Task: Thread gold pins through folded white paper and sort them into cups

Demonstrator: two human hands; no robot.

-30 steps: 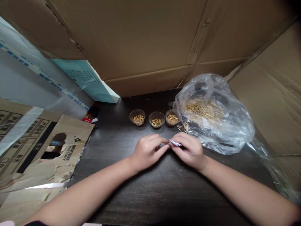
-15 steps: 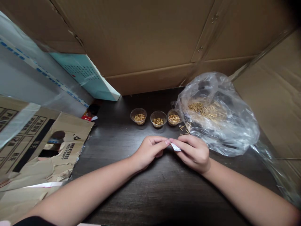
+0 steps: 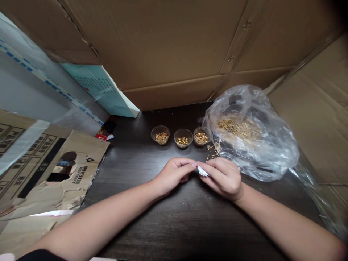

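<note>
My left hand (image 3: 173, 174) and my right hand (image 3: 223, 177) meet fingertip to fingertip over a dark wooden table (image 3: 168, 224). Both are closed in a pinch on a small white folded piece (image 3: 202, 171), which shows mostly in the right hand. Just beyond them stand three small clear cups (image 3: 182, 137) holding thin gold pins. A few loose gold pins (image 3: 213, 149) lie on the table beside the right hand. A clear plastic bag (image 3: 252, 134) with a heap of the same pins sits to the right of the cups.
Cardboard walls (image 3: 174, 50) close off the back and right side. Torn printed cardboard (image 3: 46, 174) lies at the left edge. A light blue sheet (image 3: 100, 90) leans at the back left, with a small red and black item (image 3: 106, 131) below it.
The hands have stayed together at the white piece, shifting slightly; the left fingertips now pinch closer at its edge. The view has shifted a little.
</note>
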